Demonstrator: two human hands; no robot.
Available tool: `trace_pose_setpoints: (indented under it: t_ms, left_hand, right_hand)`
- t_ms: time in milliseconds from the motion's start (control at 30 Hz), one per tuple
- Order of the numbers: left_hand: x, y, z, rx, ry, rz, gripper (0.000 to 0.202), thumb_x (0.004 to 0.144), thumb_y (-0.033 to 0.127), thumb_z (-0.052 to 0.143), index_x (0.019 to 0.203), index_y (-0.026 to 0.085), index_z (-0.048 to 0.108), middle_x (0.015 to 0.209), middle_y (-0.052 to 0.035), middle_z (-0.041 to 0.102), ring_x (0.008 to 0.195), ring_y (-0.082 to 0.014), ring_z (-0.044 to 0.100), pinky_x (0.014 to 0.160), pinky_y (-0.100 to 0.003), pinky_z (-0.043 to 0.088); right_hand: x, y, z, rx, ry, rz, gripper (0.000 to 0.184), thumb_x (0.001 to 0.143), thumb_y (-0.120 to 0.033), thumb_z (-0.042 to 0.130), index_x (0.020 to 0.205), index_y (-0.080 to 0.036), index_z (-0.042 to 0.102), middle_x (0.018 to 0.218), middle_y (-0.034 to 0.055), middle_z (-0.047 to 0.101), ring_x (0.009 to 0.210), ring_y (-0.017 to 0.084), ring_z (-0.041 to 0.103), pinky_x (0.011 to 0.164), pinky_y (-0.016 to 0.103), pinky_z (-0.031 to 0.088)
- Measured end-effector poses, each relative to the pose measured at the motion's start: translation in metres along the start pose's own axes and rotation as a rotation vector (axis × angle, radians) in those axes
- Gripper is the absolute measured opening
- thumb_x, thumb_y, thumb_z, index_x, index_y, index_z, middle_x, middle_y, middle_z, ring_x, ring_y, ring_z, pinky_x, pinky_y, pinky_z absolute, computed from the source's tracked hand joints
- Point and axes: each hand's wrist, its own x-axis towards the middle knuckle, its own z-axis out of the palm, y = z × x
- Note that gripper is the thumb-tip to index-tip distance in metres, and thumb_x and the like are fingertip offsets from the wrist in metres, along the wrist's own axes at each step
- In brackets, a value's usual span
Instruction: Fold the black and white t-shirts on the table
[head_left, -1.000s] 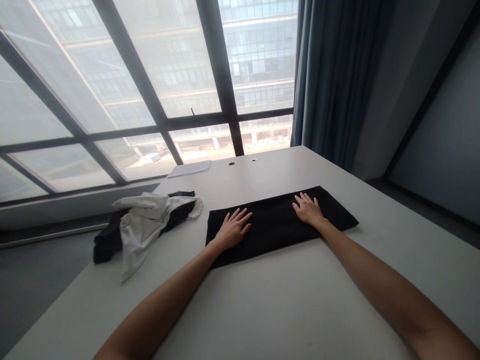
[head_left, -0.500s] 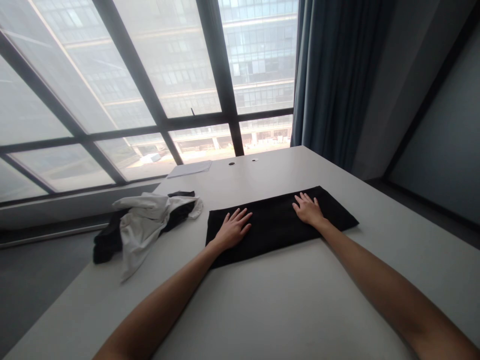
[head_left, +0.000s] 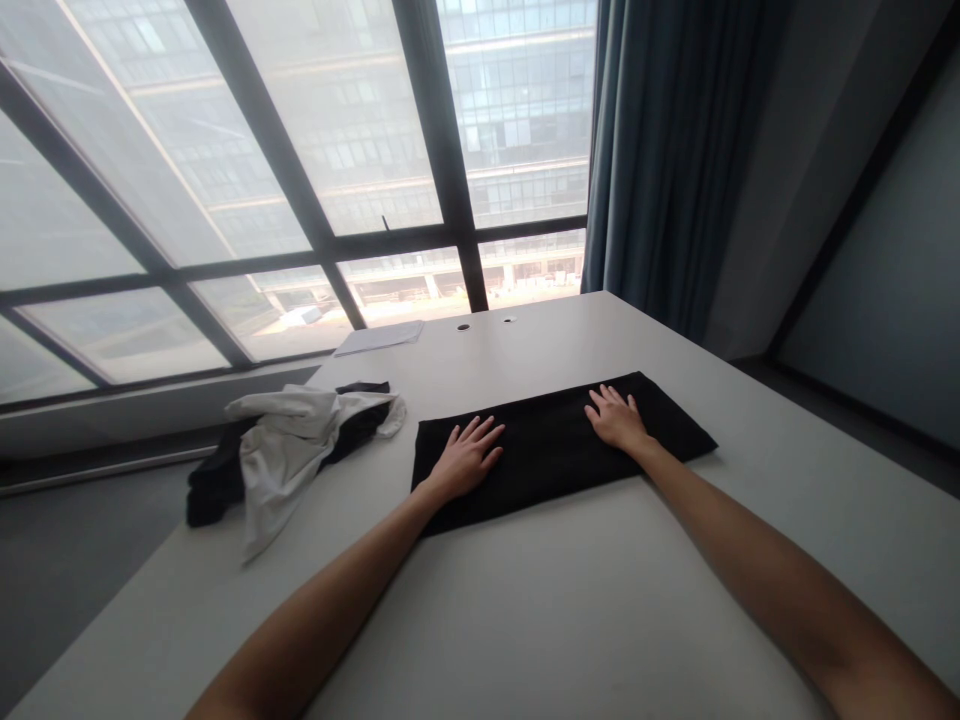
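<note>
A black cloth, flat and folded into a long rectangle, lies slantwise on the white table. What kind of garment or fabric it is, I cannot tell. My left hand rests palm down on its left part, fingers spread. Toward the cloth's right end, my right hand lies flat in the same way, fingers apart. Neither hand grips the fabric. Both palms hide the patches of cloth beneath them.
Left of the cloth, a crumpled heap of a light grey garment and dark fabric lies at the table's left edge. Farther back are white paper sheets and a round cable hole. Windows and a blue curtain stand behind.
</note>
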Motion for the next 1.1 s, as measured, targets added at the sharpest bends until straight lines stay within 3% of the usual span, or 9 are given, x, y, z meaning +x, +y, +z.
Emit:
trace_pose_setpoints:
  t_ms: [1100]
  left_hand:
    - [0.0006,-0.0022,0.0031,0.009,0.012,0.005,0.053,0.103,0.05,0.033,0.154,0.035,0.034,0.163,0.0006,0.023,0.152,-0.0269,0.016,0.12,-0.057,0.016]
  right_hand:
    - [-0.0002,-0.0009,-0.0011,0.008,-0.002,-0.002,0.056,0.101,-0.042,0.033,0.149,-0.016,0.043,0.161,0.014,0.03,0.149,0.027,0.023,0.119,0.054,0.015]
